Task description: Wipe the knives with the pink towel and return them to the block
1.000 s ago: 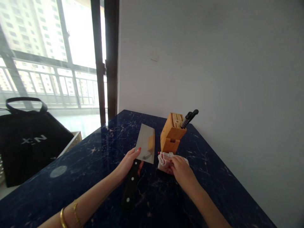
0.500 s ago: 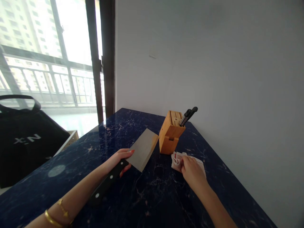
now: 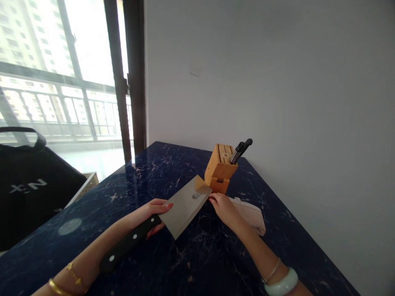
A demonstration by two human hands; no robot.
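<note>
My left hand (image 3: 157, 211) grips a cleaver (image 3: 187, 205) where the wide steel blade meets the black riveted handle, thumb on the blade's face. The blade tilts up and away to the right above the table. At its far right corner, my right hand (image 3: 225, 209) is closed, fingertips pinched at the blade's edge. Behind the blade's tip stands a wooden knife block (image 3: 219, 164), with black-handled tools (image 3: 240, 151) in its right side. A folded pale pink towel (image 3: 249, 214) lies partly behind my right wrist.
The dark blue marbled table (image 3: 191, 263) runs back to a grey wall (image 3: 262, 82). On the left, a black bag (image 3: 33, 189) stands beside the table, near a pale crate (image 3: 88, 185) and a glass door (image 3: 89, 61).
My right hand has let go of the towel and moved left to the blade's far corner. The cleaver has come slightly nearer and lower, its blade turned a little. The view has shifted slightly.
</note>
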